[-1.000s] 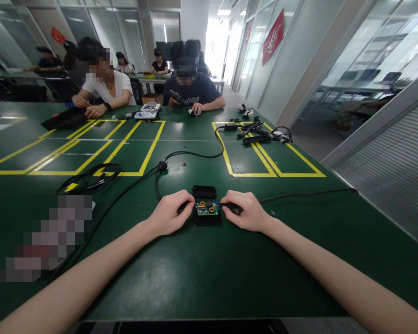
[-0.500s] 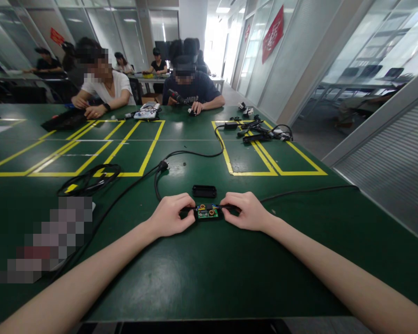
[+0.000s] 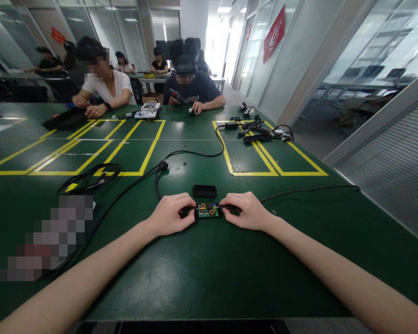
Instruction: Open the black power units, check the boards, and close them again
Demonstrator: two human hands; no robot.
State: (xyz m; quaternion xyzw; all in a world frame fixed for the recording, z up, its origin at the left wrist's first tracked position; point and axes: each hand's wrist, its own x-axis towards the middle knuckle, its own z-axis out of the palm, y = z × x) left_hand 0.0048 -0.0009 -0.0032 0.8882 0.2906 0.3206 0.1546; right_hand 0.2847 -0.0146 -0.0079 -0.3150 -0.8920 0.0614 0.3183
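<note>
A small green circuit board (image 3: 208, 212) with two copper-wound coils and a few thin coloured wires sits in an open black case on the table before me. At its left end, my left hand (image 3: 170, 214) is closed in a pinch on a black cable (image 3: 185, 212). My right hand (image 3: 247, 211) pinches the black cable (image 3: 310, 190) at the opposite end, its fingertips touching the case's edge. Just behind the board lies a shallow black cover (image 3: 204, 191), hollow side up, with neither hand on it. The fingers partly hide the cable ends.
Left of me are a coiled black cable (image 3: 87, 181) and a blurred-out object (image 3: 52, 241). A plug (image 3: 163, 165) lies beyond my left hand. Tangled black adapters and cables (image 3: 261, 132) rest at the back right. Two people work across the green table (image 3: 181, 283).
</note>
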